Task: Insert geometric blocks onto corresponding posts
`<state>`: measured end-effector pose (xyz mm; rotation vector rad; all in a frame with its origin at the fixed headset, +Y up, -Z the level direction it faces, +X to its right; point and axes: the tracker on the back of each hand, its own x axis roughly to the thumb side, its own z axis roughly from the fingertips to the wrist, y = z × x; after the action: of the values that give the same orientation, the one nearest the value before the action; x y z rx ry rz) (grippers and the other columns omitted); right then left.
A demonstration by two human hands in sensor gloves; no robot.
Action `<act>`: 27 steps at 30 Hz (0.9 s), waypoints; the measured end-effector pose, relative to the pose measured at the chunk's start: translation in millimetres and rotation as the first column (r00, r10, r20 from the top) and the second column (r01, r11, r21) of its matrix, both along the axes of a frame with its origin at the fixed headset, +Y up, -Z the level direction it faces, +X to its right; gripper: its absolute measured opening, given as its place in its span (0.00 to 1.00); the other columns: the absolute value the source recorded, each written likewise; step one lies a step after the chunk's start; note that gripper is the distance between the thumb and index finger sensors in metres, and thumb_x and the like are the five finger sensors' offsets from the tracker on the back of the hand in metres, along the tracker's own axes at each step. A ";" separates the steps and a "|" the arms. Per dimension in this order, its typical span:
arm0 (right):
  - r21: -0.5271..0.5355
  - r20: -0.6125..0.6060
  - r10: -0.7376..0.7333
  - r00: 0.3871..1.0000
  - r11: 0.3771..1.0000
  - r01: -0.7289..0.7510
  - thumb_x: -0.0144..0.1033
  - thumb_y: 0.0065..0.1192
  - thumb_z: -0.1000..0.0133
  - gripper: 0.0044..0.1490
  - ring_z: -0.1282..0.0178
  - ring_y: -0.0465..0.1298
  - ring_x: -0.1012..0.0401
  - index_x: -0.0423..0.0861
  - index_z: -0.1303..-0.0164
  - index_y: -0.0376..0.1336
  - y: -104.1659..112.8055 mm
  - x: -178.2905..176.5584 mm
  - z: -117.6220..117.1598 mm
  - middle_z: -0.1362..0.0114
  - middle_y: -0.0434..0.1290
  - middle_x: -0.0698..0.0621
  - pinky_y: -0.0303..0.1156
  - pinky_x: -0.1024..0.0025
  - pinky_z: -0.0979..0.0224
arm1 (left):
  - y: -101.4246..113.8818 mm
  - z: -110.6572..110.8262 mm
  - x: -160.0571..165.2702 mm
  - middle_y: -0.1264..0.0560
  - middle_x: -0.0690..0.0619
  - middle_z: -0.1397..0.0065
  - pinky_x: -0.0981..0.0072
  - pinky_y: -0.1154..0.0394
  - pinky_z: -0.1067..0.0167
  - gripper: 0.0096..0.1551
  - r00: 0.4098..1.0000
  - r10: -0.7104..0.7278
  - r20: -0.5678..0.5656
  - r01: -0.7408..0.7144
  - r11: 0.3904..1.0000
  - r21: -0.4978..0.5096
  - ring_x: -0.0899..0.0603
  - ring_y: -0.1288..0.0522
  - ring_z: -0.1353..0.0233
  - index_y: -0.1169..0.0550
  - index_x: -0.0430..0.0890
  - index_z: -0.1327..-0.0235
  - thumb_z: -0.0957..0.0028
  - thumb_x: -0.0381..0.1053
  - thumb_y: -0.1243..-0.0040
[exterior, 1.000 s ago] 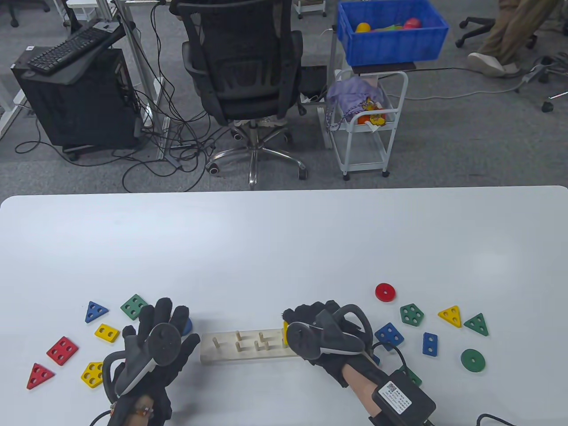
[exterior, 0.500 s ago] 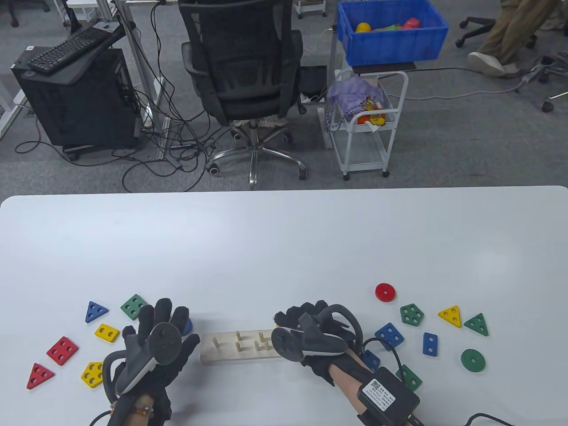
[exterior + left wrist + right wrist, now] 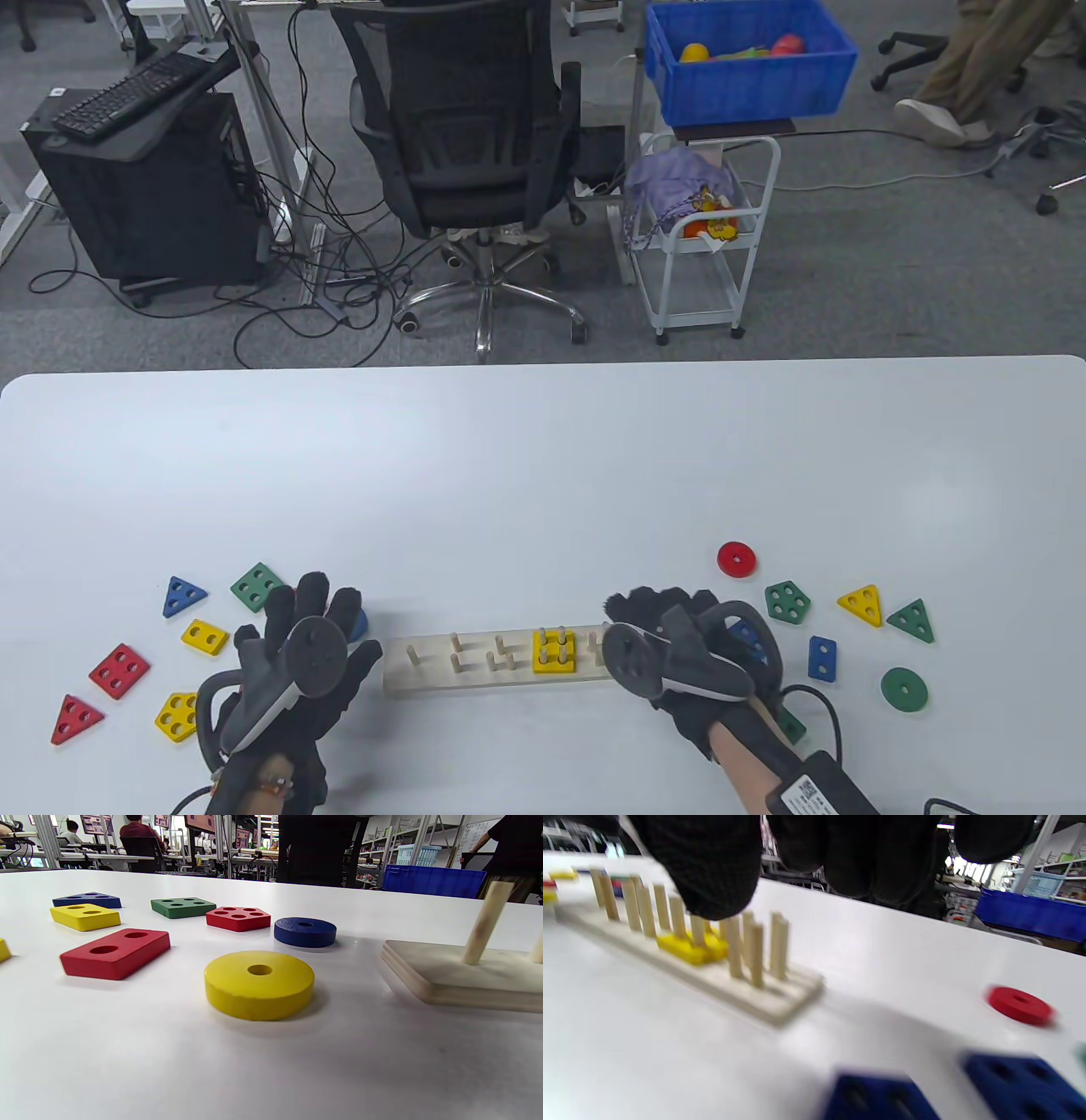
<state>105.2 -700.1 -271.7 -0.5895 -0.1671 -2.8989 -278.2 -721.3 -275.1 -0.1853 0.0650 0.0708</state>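
1. Yellow sq block (image 3: pixel 554 651) seated on 4 pegs, wooden peg board (image 3: pixel 424 677), table (image 3: pixel 543 475) front.
2. R hand (image 3: pixel 679 654) at board's R end, grip released, holds nothing.
3. L hand (image 3: pixel 301 658) flat beside board's L end, fingers spread, grip released.

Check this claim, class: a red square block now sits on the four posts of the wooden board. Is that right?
Not quite. The square block on the four posts of the wooden board is yellow, not red, as the table view shows.
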 end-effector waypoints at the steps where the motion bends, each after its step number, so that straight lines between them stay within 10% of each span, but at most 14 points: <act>1: -0.023 0.021 0.044 0.999 0.999 -0.044 0.50 0.72 0.52 0.46 0.28 0.71 0.42 0.47 0.26 0.58 -7.0 8.9 4.8 0.23 0.67 0.42 0.65 0.34 0.31 | -0.2 -0.2 -0.3 0.60 0.59 0.08 0.30 0.55 0.20 0.44 1.000 0.002 -0.001 -0.002 1.000 0.000 0.38 0.59 0.09 0.47 0.67 0.17 0.49 0.76 0.63; 14: -0.094 0.016 0.195 0.981 0.977 -0.193 0.47 0.76 0.58 0.43 0.31 0.75 0.46 0.51 0.32 0.63 -51.4 26.9 5.9 0.27 0.72 0.47 0.69 0.38 0.33 | -3.9 -0.6 -0.8 0.60 0.59 0.08 0.30 0.55 0.20 0.43 1.000 -0.026 -0.005 0.026 1.000 -0.007 0.38 0.60 0.10 0.47 0.66 0.17 0.49 0.76 0.63; 27: 0.023 0.001 0.092 0.996 0.995 -0.092 0.51 0.76 0.58 0.43 0.35 0.76 0.47 0.51 0.32 0.63 -33.6 25.7 7.4 0.28 0.73 0.48 0.69 0.37 0.34 | -3.0 -0.4 0.0 0.61 0.59 0.08 0.30 0.55 0.20 0.43 1.000 -0.020 -0.003 0.020 1.000 -0.005 0.38 0.60 0.10 0.47 0.66 0.17 0.49 0.76 0.63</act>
<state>130.9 -733.7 -264.3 -0.5629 -0.1569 -2.8078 -278.2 -724.3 -275.4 -0.1892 0.0697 0.0512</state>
